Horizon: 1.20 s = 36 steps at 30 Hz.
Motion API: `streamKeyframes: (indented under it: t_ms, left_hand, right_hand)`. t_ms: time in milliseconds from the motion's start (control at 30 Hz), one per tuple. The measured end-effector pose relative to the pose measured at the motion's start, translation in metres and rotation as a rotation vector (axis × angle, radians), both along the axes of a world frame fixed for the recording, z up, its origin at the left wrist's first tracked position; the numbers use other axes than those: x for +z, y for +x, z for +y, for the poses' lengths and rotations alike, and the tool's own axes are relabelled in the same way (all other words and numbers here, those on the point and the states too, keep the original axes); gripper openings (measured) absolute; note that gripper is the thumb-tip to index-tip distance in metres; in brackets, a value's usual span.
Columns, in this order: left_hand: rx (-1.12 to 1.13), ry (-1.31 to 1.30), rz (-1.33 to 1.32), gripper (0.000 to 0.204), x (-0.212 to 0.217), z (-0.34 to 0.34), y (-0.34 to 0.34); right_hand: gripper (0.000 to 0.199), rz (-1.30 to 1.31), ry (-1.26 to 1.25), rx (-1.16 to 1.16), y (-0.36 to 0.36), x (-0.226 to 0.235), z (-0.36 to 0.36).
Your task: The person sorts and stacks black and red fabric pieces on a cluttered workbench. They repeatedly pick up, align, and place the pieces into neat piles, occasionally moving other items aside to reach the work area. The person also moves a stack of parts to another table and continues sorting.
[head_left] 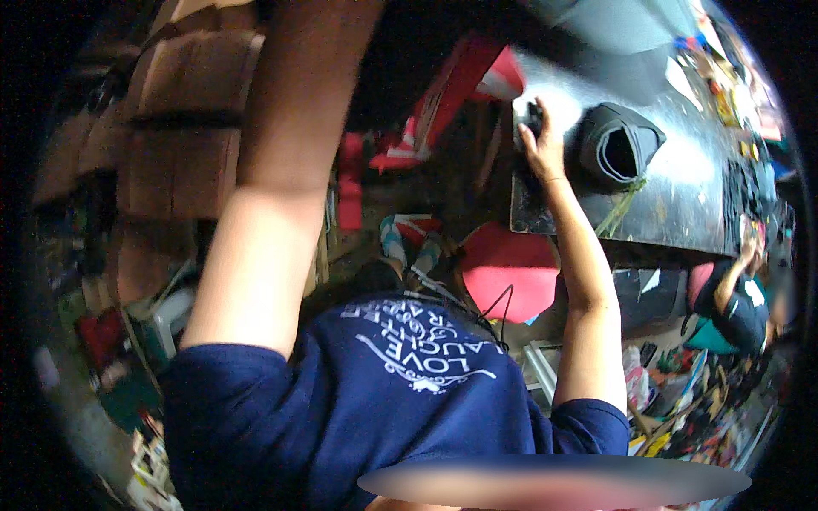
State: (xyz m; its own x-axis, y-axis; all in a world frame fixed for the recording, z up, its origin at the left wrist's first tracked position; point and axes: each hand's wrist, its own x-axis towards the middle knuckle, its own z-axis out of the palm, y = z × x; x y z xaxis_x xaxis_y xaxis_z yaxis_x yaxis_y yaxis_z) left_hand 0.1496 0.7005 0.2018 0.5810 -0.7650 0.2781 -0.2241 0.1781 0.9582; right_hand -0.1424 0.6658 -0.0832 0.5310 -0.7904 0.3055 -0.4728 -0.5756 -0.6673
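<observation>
My right hand (pixel 545 145) is at the left end of a dark, shiny tabletop (pixel 682 217). Its thumb and fingers curve round a small dark thing (pixel 534 115) whose kind I cannot make out. Just right of that hand, a rolled dark grey sheet (pixel 607 128) lies on the table with its hollow end toward me. Thin yellow-green strands (pixel 620 211) hang by the roll. My left arm (pixel 264 247) stretches up past the upper edge, so my left hand is out of sight. Red material with pale markings (pixel 447 98) hangs between my arms, touching neither visibly.
Brown cardboard boxes (pixel 179 170) are stacked at the left. A red-topped stool (pixel 511 268) stands by the table's near edge. A large grey sheet (pixel 626 30) spreads at the far side. Another person (pixel 737 298) is at the right, above a cluttered heap (pixel 682 400).
</observation>
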Motion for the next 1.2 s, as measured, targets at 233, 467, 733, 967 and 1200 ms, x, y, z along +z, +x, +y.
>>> streamKeyframes:
  t_ms: [233,467,733,967,1200]
  left_hand:
    - [-0.244,0.054,-0.506,0.037,0.008,-0.174,-0.124]
    - [-0.514,-0.056,-0.907,0.037,-0.031,-0.291,-0.232]
    - [-0.239,-0.583,-0.235,0.020,-0.192,-0.117,-0.155]
    - [-0.257,1.001,-0.031,0.016,-0.412,0.158,-0.102]
    - [-0.388,1.379,-0.028,0.017,-0.514,0.267,-0.092]
  right_hand:
    - [0.064,-0.113,0.018,0.007,0.007,0.010,0.003]
    - [0.058,0.003,-0.084,-0.055,0.001,0.003,-0.003]
    - [0.043,0.120,-0.127,-0.010,-0.012,0.015,-0.003]
    - [0.040,0.194,-0.126,0.000,-0.012,0.013,-0.005]
    - [0.039,0.232,-0.113,0.001,-0.025,0.012,-0.006]
